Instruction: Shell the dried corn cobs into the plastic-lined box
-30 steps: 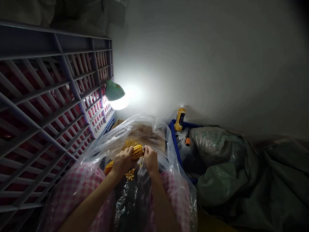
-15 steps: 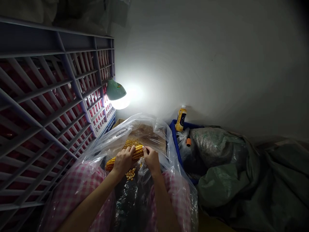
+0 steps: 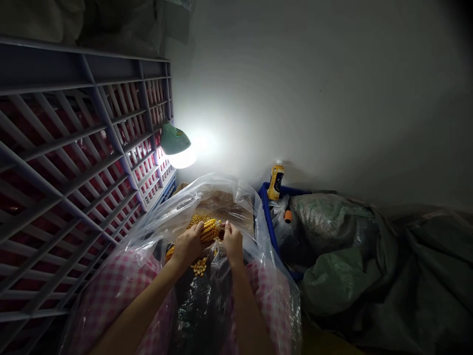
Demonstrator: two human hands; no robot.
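Note:
My left hand (image 3: 187, 244) is closed around a yellow corn cob (image 3: 210, 230), held slantwise over the plastic bag on my lap. At the cob's right end, my right hand (image 3: 232, 241) has thumb and forefinger pinched together; what they grip, if anything, is too small and dark to make out. More orange corn (image 3: 169, 253) shows left of my left hand; whether it is a second cob is unclear. Loose kernels (image 3: 199, 266) lie below the cob on the plastic. Behind my left fingers is a heap of kernels (image 3: 198, 220), partly hidden.
The clear plastic bag (image 3: 218, 180) spreads over my checked-cloth knees. On the left stands a slatted crate (image 3: 121, 133), a lit lamp (image 3: 175, 140) hanging from it. To the right, a blue basket (image 3: 266, 209) holds a yellow bottle (image 3: 275, 181), an orange-ended object (image 3: 288, 216) and bags.
My right hand has shifted slightly right, and its fingertips are now pinched off the cob's end. The cob's pale tip shows more. My left hand has barely moved.

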